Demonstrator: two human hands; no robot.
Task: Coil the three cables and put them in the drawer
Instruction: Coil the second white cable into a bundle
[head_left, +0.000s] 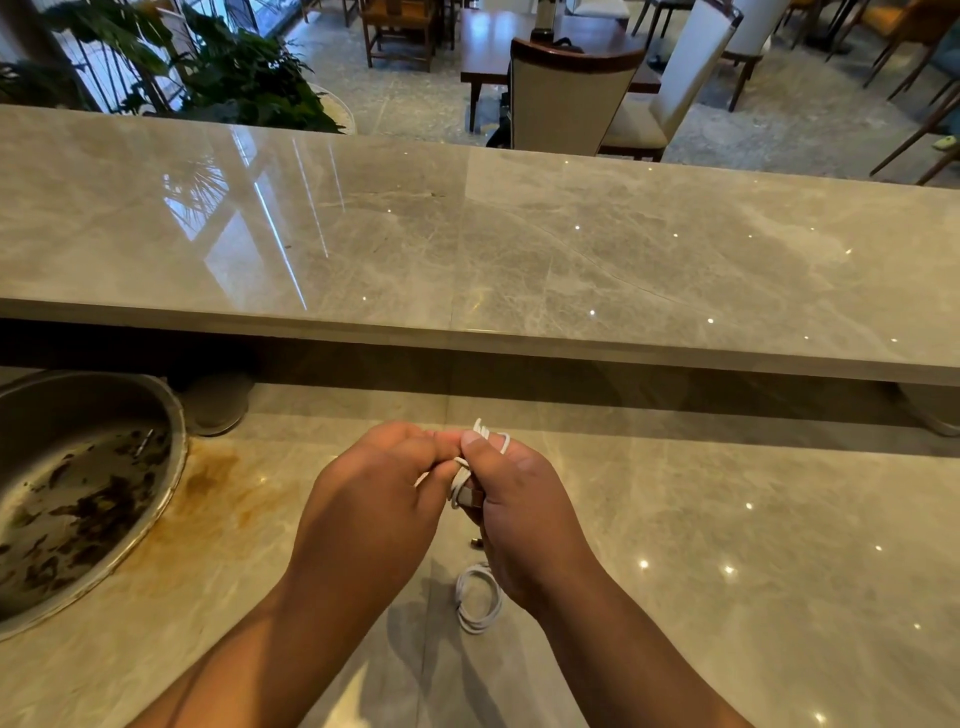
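Observation:
Both my hands meet over the lower marble counter. My right hand grips a small bundle of white cable, with loops sticking out above its fingers. My left hand pinches the same cable from the left, fingertips touching the right thumb. A second white cable lies coiled on the counter just below my right wrist, with a small dark connector showing above it. No third cable and no drawer are in view.
A round metal sink with dark debris is set into the counter at the left, ringed by a rusty stain. A raised marble bar top runs across behind. Beyond it stand chairs, tables and a potted plant.

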